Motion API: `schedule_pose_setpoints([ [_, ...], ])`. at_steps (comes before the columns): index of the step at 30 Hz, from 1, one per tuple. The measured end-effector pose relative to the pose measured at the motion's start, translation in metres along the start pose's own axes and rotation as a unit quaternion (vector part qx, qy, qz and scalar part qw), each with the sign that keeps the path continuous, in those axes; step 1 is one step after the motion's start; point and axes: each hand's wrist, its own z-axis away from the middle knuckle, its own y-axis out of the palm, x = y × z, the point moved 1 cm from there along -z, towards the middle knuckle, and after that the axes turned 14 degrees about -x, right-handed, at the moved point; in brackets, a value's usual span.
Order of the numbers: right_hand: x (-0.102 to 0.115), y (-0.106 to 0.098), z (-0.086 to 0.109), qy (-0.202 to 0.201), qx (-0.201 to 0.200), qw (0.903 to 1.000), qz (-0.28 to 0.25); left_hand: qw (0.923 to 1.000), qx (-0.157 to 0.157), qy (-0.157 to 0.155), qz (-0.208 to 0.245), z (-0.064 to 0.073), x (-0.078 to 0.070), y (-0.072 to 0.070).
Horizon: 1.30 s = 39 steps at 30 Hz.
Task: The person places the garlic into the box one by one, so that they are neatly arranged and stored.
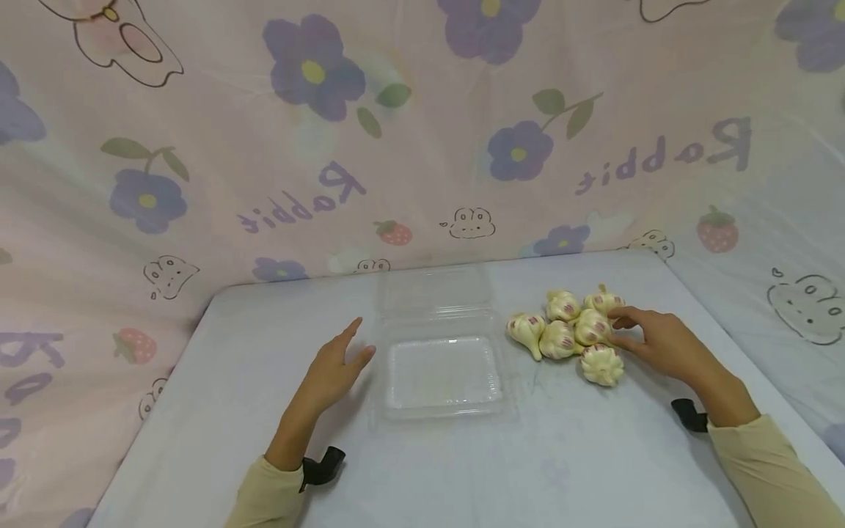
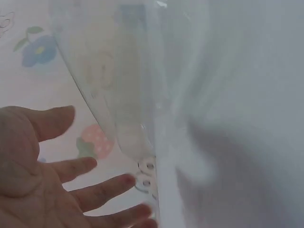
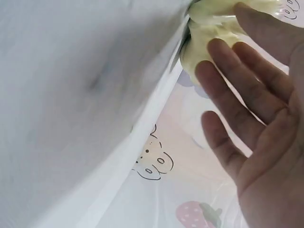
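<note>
A clear plastic clamshell box point(image 1: 444, 374) lies on the white table with its lid point(image 1: 436, 290) folded back toward the wall. To its right sits a cluster of several garlic bulbs point(image 1: 559, 339), pale with purplish patches. My right hand point(image 1: 663, 341) is at the right side of the cluster, its fingers close to a garlic bulb point(image 1: 592, 327); whether they touch it is hard to tell. In the right wrist view its fingers are spread beside the garlic point(image 3: 209, 40). My left hand point(image 1: 330, 374) hovers left of the box, fingers extended and holding nothing.
A patterned cloth point(image 1: 422, 147) with flowers, rabbits and strawberries hangs behind and beside the white table point(image 1: 422, 477). Black wrist mounts sit on both forearms, the left mount point(image 1: 323, 466) and the right mount point(image 1: 689, 416).
</note>
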Motion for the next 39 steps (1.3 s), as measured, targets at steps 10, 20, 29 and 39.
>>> schedule_pose_setpoints([
  [10,-0.004,0.004,0.001,0.003,0.034,0.9993,-0.016,0.9868,0.015,-0.077,0.142,0.002,-0.009,0.008],
  [20,-0.006,0.004,0.002,-0.005,0.032,0.9994,-0.015,0.9755,0.026,-0.096,0.196,0.003,-0.011,0.008],
  [29,-0.006,-0.002,0.004,-0.032,-0.037,0.9986,-0.020,0.9694,0.043,-0.107,0.217,0.003,-0.012,0.006],
  [39,-0.002,-0.008,0.001,-0.039,-0.141,0.9888,-0.031,0.9683,0.039,-0.113,0.219,0.005,-0.013,0.006],
])
